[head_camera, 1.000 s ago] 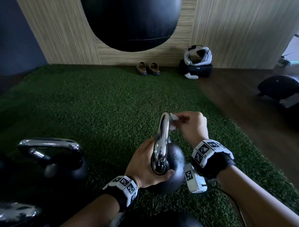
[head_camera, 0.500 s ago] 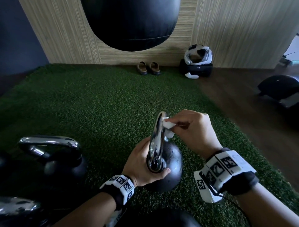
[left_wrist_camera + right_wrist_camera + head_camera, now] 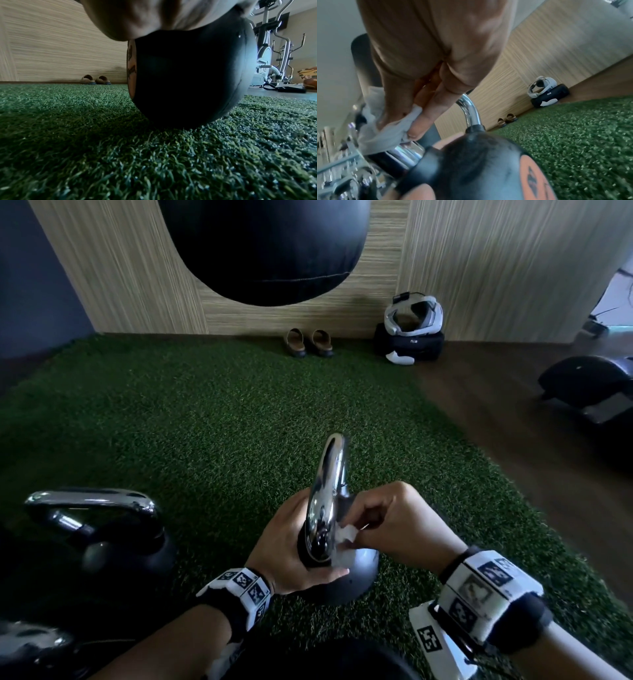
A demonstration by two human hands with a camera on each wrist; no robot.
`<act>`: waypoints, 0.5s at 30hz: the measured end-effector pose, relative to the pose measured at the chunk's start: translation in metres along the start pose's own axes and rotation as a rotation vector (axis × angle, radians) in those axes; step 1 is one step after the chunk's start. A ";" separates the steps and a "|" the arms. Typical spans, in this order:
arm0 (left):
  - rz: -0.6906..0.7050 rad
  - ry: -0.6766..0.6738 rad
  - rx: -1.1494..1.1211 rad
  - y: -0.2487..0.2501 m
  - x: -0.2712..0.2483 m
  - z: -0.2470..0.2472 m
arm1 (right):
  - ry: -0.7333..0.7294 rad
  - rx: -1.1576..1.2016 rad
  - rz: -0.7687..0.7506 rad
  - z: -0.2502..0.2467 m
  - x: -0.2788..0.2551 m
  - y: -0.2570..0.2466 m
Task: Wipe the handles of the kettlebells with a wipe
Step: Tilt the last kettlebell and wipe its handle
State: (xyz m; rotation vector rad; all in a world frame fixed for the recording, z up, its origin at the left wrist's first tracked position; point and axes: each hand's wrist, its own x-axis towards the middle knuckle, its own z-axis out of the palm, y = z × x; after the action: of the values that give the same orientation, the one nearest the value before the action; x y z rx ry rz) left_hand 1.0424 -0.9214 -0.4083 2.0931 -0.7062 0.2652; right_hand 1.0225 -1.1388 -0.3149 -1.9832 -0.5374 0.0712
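A black kettlebell (image 3: 356, 573) with a chrome handle (image 3: 327, 484) stands on the green turf in front of me. My left hand (image 3: 294, 546) grips its body near the base of the handle, thumb curled round the near side. My right hand (image 3: 394, 525) pinches a white wipe (image 3: 344, 537) and presses it on the lower near leg of the handle. In the right wrist view the wipe (image 3: 385, 134) is bunched between thumb and fingers against the chrome. The left wrist view shows only the kettlebell's dark body (image 3: 188, 75) on the turf.
A second kettlebell (image 3: 102, 529) stands at the left, and another chrome handle (image 3: 30, 642) shows at the bottom left. A hanging black punching bag (image 3: 267, 244) is ahead, with slippers (image 3: 308, 342) and a headset on a case (image 3: 411, 333) by the wall. Dark equipment (image 3: 589, 388) sits at the right.
My right hand has slid the wipe down the handle from its top to its lower near leg. The left hand has kept its grip on the kettlebell.
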 end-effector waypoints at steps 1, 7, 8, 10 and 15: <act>0.005 0.008 -0.010 0.002 0.000 0.000 | -0.003 -0.031 -0.001 0.001 0.002 0.004; 0.056 0.037 0.035 0.000 -0.001 0.002 | -0.039 -0.160 -0.018 0.002 0.001 0.007; 0.046 0.036 0.059 -0.002 -0.001 0.002 | -0.031 -0.147 -0.003 -0.002 0.004 0.004; 0.028 0.024 0.077 -0.004 -0.001 0.003 | -0.079 -0.150 0.036 -0.006 0.016 0.002; 0.004 0.010 0.047 -0.005 -0.001 0.003 | -0.324 -0.352 0.049 0.000 0.042 0.003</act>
State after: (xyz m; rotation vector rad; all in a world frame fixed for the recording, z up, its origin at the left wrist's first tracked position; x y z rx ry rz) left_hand 1.0445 -0.9211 -0.4143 2.1332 -0.7050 0.2966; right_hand 1.0615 -1.1227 -0.3096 -2.3457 -0.7500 0.3544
